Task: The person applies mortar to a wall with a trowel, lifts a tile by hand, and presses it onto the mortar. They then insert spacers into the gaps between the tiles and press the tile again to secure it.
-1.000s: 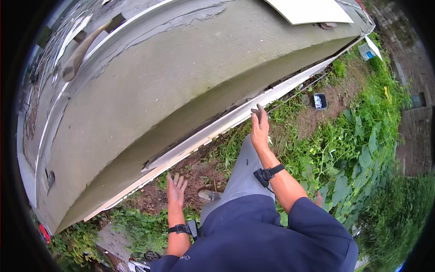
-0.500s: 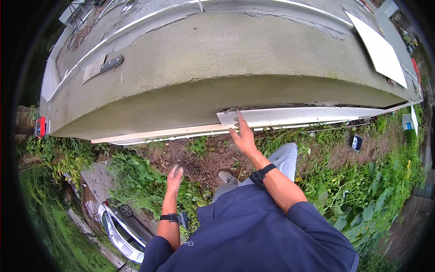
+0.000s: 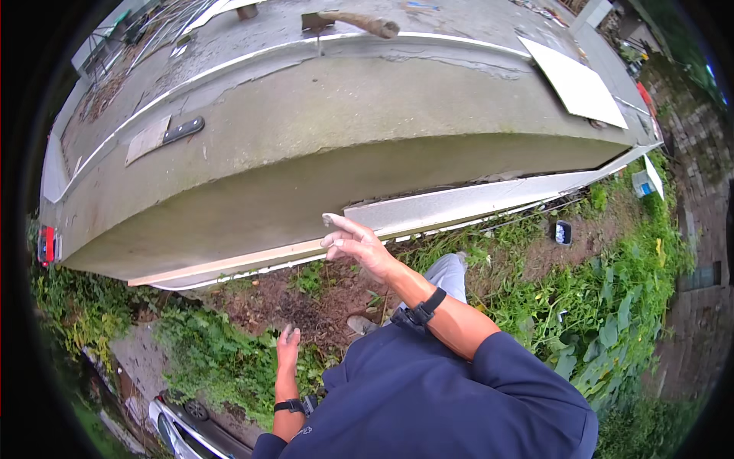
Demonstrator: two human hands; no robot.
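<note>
Along lower edge of concrete wall (image 3: 229,214), white strip (image 3: 451,204) extends lengthwise rightward from near right hand (image 3: 365,249), the closer, fingers loosely spread; left hand (image 3: 287,350) lower, finger state unclear.

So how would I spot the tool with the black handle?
Find the long grey ledge. Toward its left end lies the broad-bladed tool. Its short black handle sets it apart from the wooden-handled tool farther back.

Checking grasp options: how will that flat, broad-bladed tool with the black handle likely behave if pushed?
The broad-bladed tool probably won't roll: it lies flat on the grey concrete ledge. Likely stiff too: no bend shows.
</note>
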